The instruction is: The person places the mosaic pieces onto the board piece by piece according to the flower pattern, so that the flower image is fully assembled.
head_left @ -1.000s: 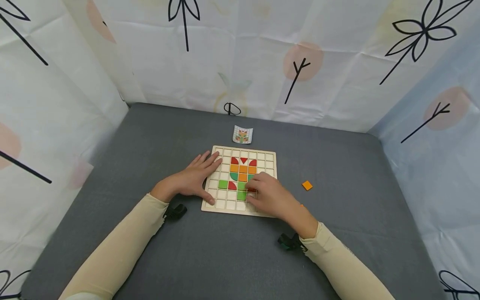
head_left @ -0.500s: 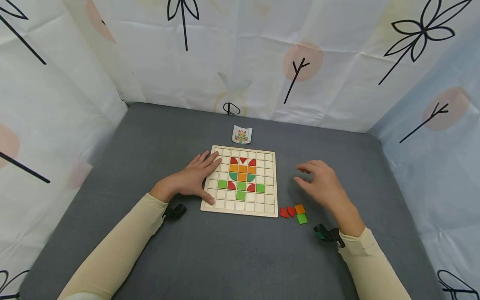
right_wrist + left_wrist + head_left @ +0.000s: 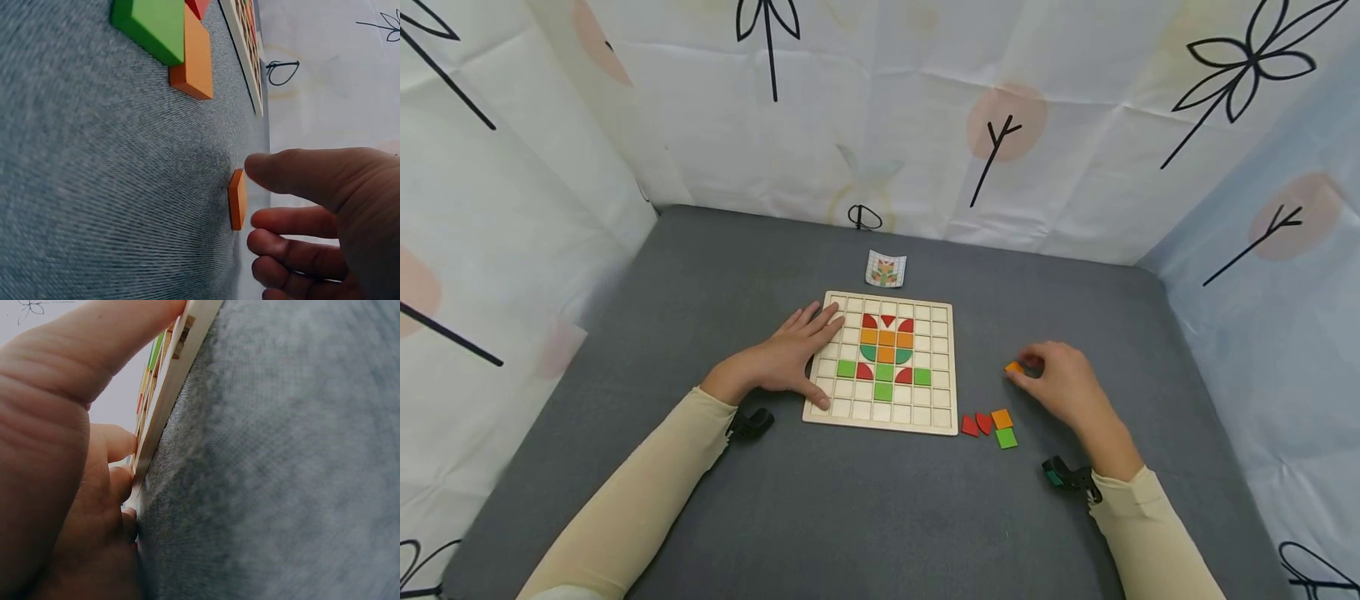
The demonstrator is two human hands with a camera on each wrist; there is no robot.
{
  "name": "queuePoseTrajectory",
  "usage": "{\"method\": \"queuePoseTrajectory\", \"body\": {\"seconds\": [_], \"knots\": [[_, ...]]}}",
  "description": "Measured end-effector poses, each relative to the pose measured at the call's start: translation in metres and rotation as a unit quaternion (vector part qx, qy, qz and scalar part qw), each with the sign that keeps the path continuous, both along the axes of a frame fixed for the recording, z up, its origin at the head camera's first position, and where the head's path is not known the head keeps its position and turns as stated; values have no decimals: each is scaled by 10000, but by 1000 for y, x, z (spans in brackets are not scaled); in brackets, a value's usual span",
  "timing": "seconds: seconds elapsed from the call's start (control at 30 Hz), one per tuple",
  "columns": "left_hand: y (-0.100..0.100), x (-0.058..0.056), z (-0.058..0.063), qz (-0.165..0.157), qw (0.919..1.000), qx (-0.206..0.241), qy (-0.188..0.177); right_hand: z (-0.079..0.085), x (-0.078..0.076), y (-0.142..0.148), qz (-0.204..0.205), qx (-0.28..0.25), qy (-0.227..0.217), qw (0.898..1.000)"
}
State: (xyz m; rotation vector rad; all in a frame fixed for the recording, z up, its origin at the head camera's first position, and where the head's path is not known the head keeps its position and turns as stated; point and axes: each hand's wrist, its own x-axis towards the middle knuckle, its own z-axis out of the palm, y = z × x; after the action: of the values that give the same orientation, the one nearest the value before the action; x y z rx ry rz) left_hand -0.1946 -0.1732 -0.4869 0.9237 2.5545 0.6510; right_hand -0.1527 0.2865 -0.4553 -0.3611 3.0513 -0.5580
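My left hand (image 3: 790, 354) rests spread over the left edge of a wooden grid board (image 3: 940, 400), thumb near its front corner. In the left wrist view, the fingers (image 3: 119, 442) lie along the side of the board. Flat square, triangular and rounded tiles in red, orange and green form a pattern in the middle of its grid. Right of the board, my right hand (image 3: 1063, 387) reaches over a loose orange square tile (image 3: 237, 200) lying on the cloth. Thumb and fingertips are right at that tile, with a gap between them.
Beside the board's front right corner lie two red tiles (image 3: 976, 424), an orange tile (image 3: 1002, 418) and a green tile (image 3: 1005, 438). A small pattern card (image 3: 885, 269) lies behind the board. Patterned white curtains (image 3: 910, 125) enclose the grey table (image 3: 775, 500).
My right hand has left the board and moved right to the loose orange tile. A green tile now shows at the pattern's right side. The left hand has stayed put.
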Motion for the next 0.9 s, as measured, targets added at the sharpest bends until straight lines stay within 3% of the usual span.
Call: {"method": "queuePoseTrajectory", "body": {"seconds": [0.23, 0.43, 0.9], "knots": [[0, -1, 2, -8, 10000, -9, 41, -2, 0, -1, -45, 57, -210, 9998], [0, 0, 1, -3, 10000, 78, 18, -3, 1, -2, 48, -50, -77, 9999], [1, 1, 1, 19, 10000, -16, -11, 23, 15, -37, 381, -252, 160, 9988]]}}
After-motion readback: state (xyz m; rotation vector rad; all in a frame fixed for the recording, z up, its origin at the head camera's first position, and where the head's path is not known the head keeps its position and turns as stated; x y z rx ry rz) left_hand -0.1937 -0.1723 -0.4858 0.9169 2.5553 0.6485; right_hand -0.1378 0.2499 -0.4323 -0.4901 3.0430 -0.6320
